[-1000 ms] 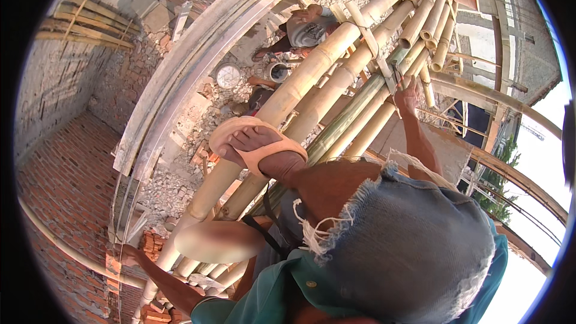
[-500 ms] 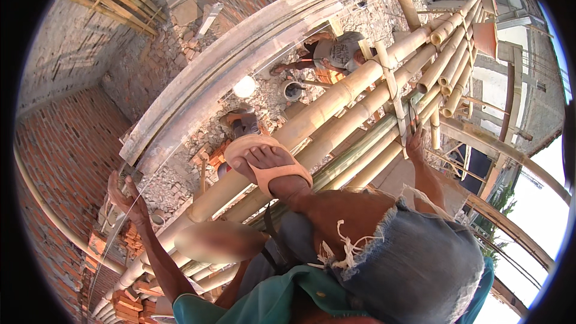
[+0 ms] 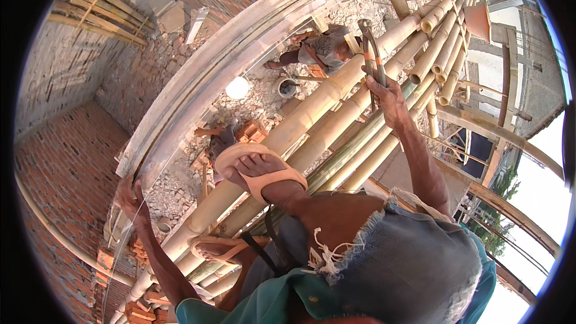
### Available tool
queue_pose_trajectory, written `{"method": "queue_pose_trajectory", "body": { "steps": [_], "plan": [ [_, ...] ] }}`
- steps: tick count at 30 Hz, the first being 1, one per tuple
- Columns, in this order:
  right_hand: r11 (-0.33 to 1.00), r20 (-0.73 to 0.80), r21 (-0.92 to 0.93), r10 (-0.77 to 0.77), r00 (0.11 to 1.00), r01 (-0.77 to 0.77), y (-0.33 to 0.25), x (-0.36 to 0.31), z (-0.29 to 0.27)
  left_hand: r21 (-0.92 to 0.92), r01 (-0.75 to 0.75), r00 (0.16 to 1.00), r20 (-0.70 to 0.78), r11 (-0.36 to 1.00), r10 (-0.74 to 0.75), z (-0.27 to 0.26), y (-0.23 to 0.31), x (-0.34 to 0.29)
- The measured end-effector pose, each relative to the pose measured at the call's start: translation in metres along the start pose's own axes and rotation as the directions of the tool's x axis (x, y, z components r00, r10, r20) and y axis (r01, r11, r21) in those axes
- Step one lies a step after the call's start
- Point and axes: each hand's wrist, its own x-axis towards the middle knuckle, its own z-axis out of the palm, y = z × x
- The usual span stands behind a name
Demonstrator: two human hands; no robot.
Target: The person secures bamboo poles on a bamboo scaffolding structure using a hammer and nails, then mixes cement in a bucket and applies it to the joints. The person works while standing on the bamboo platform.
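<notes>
Steel pincers (image 3: 375, 49) | right hand (image 3: 387, 99): curled round half-hidden handles (image 3: 379, 67) | left hand (image 3: 129, 201): at beam (image 3: 198, 81), openness and grip unclear

One sandal (image 3: 264, 174) rests on the bamboo poles (image 3: 318, 103); the right hand (image 3: 388, 99) and its pincers (image 3: 378, 63) are above them. Below and left of the poles are a bucket (image 3: 288, 88) on rubble (image 3: 255, 108) and a co-worker (image 3: 329, 51); farther left of the poles, the long beam (image 3: 186, 90) with the left hand (image 3: 132, 200) at its near end, then the brick wall (image 3: 72, 162).

metal pincers (image 3: 377, 57), smooth bamboo poles (image 3: 327, 97)
</notes>
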Motion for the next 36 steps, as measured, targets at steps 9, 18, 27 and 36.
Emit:
{"method": "queue_pose_trajectory", "body": {
  "steps": [9,18,27,36],
  "plan": [
    [0.92,0.354,0.284,0.162,0.921,-0.272,-0.078,0.137,0.05,-0.031,-0.042,0.998,-0.037,0.999,0.041,0.002,0.02,0.011],
    [0.868,0.513,0.299,0.205,0.834,-0.397,-0.071,0.162,0.025,-0.066,0.027,1.0,0.011,0.997,-0.026,-0.002,0.033,0.019],
    [0.903,0.462,0.104,0.326,0.824,-0.416,-0.083,0.174,0.001,-0.076,-0.029,1.0,-0.005,0.997,0.029,-0.003,0.032,0.021],
    [0.853,0.468,0.129,0.398,0.789,-0.507,-0.09,0.173,0.003,-0.077,-0.038,0.999,-0.015,0.996,0.037,-0.004,0.036,0.021]
  ]
}}
